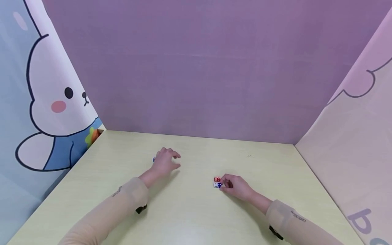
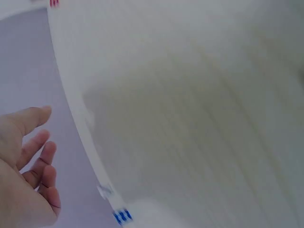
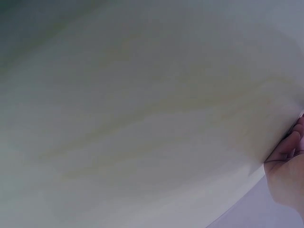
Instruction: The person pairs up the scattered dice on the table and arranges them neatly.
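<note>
Purple backdrop [image 1: 199, 68]: behind table [image 1: 183, 211].
My left hand [image 1: 164, 162]: released, beside far blue die [image 1: 154, 159], centre left.
My right hand [image 1: 238, 187]: pinching near blue die [image 1: 219, 185] beside white die [image 1: 215, 185], red dice [image 1: 216, 179].

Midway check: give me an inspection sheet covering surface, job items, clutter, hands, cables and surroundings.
Surface: pale tabletop, small mark toward the far right.
Job items: white die and blue die side by side, red dice adjoining; stacking unclear. Partly hidden blue piece, apparently a die, beside the left hand.
Clutter: nothing seen.
Hands: left hand relaxed, thumb apart from fingers; right hand with fingertips at the blue die, grip unclear.
Cables: nothing seen.
Surroundings: purple backdrop, rabbit-print sheet left, printed panel right.
</note>
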Motion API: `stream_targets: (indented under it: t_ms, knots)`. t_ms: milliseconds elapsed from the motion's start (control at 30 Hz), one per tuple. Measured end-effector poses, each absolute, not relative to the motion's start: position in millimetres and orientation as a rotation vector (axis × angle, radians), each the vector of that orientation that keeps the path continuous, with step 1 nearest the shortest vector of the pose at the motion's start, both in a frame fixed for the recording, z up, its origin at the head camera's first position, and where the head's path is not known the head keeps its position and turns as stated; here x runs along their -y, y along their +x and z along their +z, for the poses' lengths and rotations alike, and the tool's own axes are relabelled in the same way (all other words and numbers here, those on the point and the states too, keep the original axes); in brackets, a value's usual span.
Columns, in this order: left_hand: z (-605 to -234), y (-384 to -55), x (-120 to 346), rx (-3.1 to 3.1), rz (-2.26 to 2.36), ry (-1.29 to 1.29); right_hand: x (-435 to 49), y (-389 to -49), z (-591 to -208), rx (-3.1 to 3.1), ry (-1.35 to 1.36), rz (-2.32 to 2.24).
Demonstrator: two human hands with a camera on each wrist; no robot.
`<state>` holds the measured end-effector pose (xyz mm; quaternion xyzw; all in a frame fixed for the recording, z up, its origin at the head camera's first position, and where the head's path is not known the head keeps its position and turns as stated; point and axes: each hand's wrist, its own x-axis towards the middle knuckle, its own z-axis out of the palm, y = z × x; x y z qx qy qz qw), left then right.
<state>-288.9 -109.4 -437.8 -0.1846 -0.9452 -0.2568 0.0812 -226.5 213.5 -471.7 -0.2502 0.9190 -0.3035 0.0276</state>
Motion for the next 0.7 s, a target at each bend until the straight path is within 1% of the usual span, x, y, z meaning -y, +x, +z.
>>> stream_targets:
  t_ms: [233,400,700]
  knots:
    - [-445.4,-314.5,142.0,2.830,-0.751,-0.446,-214.3,-226.6,-472.4,-2.829,-0.751,-0.945]
    - [-444.5,-324.3,155.0,2.858,-0.772,-0.354,-214.8,-226.4,-473.0,-2.824,-0.748,-0.964]
    - [-450.8,-337.0,169.4,2.922,-0.729,-0.344,-214.0,-225.4,-471.7,-2.811,-0.737,-0.984]
